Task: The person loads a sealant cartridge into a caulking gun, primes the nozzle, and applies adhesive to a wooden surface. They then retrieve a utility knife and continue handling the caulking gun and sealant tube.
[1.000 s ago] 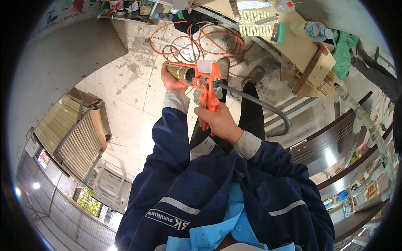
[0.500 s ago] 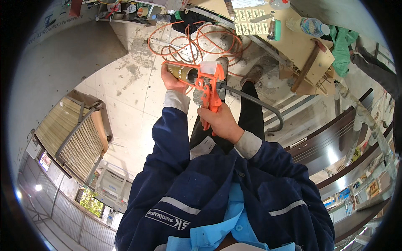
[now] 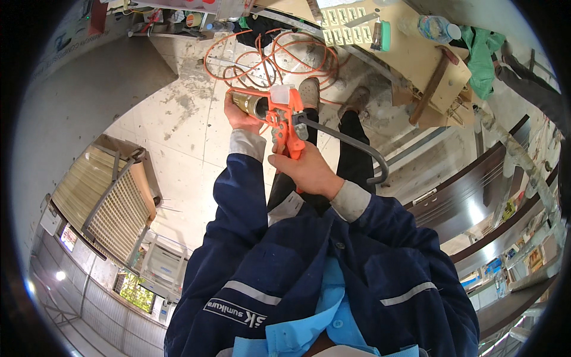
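I hold an orange caulking gun (image 3: 284, 116) in front of my chest, above the floor. My left hand (image 3: 239, 116) wraps around the brownish cartridge tube (image 3: 250, 105) at its front end. My right hand (image 3: 307, 168) grips the orange handle and trigger below the frame. The gun's grey metal push rod (image 3: 351, 143) sticks out to the right and curves down in a hook. My dark shoes (image 3: 309, 92) show just beyond the gun.
A coiled orange cable (image 3: 267, 59) lies on the dusty tiled floor ahead. A wooden workbench (image 3: 410, 53) with a plastic bottle (image 3: 434, 27), a green cloth (image 3: 482, 50) and labels stands at upper right. Slatted panels (image 3: 113, 202) lie at left. Dark door frames (image 3: 476, 196) run at right.
Both hands and the caulking gun stay nearly in place; the gun has tilted slightly and the push rod now arcs further out to the right.
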